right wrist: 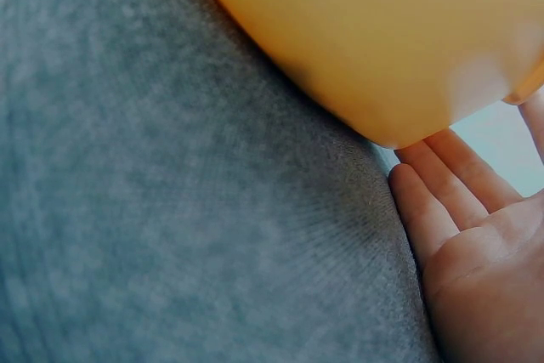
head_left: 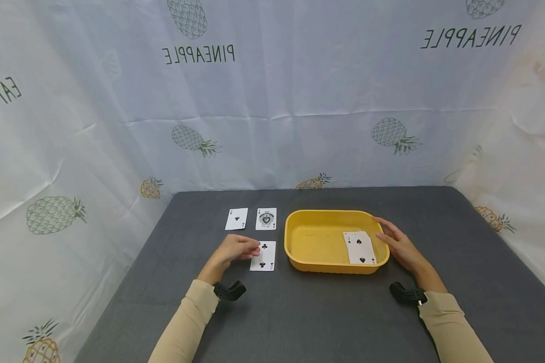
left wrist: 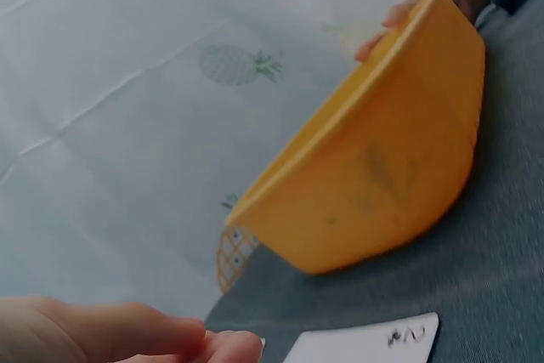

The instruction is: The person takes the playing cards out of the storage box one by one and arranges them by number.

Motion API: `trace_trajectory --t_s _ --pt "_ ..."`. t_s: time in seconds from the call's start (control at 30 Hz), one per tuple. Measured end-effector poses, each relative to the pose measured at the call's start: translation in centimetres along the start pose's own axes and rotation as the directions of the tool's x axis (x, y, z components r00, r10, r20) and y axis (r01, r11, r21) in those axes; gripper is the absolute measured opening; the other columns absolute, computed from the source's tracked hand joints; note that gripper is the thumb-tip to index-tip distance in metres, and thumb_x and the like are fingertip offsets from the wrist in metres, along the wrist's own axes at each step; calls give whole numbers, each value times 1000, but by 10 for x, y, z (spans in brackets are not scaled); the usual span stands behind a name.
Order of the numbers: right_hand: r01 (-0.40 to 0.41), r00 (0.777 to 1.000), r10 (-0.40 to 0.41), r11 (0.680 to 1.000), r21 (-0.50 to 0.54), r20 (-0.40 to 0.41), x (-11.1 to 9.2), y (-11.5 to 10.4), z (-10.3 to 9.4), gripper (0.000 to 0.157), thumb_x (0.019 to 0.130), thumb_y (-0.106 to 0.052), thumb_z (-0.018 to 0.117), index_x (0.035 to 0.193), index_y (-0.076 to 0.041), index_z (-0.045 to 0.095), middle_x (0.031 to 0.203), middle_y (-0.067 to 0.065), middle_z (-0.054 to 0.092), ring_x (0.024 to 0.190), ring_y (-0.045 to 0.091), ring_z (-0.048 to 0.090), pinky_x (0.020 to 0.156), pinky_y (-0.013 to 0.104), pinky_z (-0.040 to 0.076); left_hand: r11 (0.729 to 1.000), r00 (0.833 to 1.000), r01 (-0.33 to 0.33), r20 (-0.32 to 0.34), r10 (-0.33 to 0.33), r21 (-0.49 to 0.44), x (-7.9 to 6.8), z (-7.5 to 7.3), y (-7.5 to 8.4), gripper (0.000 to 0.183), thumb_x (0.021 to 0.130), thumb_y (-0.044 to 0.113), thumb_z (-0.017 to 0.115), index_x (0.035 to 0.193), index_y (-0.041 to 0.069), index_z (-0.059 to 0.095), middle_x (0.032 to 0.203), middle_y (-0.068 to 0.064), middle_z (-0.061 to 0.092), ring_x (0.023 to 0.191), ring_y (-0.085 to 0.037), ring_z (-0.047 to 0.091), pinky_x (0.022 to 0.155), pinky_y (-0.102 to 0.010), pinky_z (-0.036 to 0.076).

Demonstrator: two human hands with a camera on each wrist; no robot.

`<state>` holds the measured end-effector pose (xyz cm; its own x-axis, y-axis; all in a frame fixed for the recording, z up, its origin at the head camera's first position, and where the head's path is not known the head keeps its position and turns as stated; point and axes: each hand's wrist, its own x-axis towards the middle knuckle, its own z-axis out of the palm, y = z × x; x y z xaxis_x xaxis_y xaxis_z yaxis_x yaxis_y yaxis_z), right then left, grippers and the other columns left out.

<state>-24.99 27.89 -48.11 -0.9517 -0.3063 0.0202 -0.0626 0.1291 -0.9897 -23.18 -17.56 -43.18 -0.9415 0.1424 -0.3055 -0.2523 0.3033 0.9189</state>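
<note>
In the head view my left hand (head_left: pixel 234 250) hovers by the left edge of a two of clubs (head_left: pixel 267 259), its thumb and fingertips close together and overlapping the card. The left wrist view shows these fingertips (left wrist: pixel 183 339) with nothing between them, beside the flat white card (left wrist: pixel 365 343). My right hand (head_left: pixel 401 247) holds the right end of a yellow plastic tray (head_left: pixel 295 254), thumb inside the wall and other fingers outside, as the right wrist view also shows for the hand (right wrist: pixel 484 269). A two of spades (head_left: pixel 360 248) tops some cards inside the tray.
Behind the two of clubs lie an ace of clubs (head_left: pixel 236 219) and another ace (head_left: pixel 266 219) with an ornate centre. The dark grey tabletop (head_left: pixel 327 317) ends at a pineapple-print curtain (head_left: pixel 272 146) at the back and sides.
</note>
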Motion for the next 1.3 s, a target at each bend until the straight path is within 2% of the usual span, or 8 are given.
trace_trajectory --t_s 0.23,0.4,0.5,0.67,0.8,1.0,1.17,1.3 --pt "16 1000 -16 1000 3 5 0 0 0 53 102 -21 47 151 -20 27 118 -24 52 104 -10 59 83 11 54 999 999 -23 44 24 -23 2 12 18 34 92 11 62 115 -13 64 74 4 73 65 0 67 66 -16 59" --pt "16 1000 -16 1000 -9 3 0 0 0 53 102 -21 47 151 -20 26 119 -23 52 104 -10 59 83 11 54 999 996 -50 80 50 0 0 22 33 35 93 16 62 117 -10 64 80 3 73 72 -4 70 81 -29 61" --pt "17 1000 -17 1000 -10 5 0 0 0 53 102 -21 47 151 -20 26 118 -23 52 104 -10 59 83 11 54 997 990 -83 114 83 -9 -2 29 41 35 93 17 63 116 -9 65 84 -1 75 74 -6 71 86 -35 61" --pt "19 1000 -19 1000 -5 11 0 1 0 53 102 -21 47 151 -21 27 118 -23 53 104 -9 59 83 12 54 991 978 -128 163 131 -26 -4 41 52 35 92 18 64 115 -9 66 91 -10 76 76 -7 72 87 -37 60" --pt "22 1000 -22 1000 1 12 0 1 0 53 102 -21 47 151 -20 27 119 -23 53 104 -9 59 83 11 54 988 969 -149 194 153 -34 -1 52 58 36 93 18 63 116 -10 65 93 -13 76 78 -10 73 86 -35 60" --pt "11 1000 -11 1000 1 8 0 0 0 53 102 -22 47 151 -21 27 119 -24 52 104 -9 59 83 12 54 990 965 -141 221 143 -22 4 71 64 37 92 22 65 114 -8 66 93 -11 77 90 -25 74 87 -37 59" --pt "-11 1000 11 1000 -12 -7 -1 -1 0 53 102 -23 48 151 -22 27 117 -23 51 103 -9 59 83 12 54 989 951 -140 274 146 -41 7 91 65 38 93 21 64 116 -9 65 99 -18 75 93 -27 74 93 -44 55" --pt "-20 1000 20 999 -27 -14 0 -2 1 53 102 -24 48 151 -21 27 117 -21 50 102 -9 58 83 12 54 989 940 -133 309 146 -63 10 107 66 38 94 19 62 118 -10 63 104 -22 73 89 -24 74 94 -45 55"
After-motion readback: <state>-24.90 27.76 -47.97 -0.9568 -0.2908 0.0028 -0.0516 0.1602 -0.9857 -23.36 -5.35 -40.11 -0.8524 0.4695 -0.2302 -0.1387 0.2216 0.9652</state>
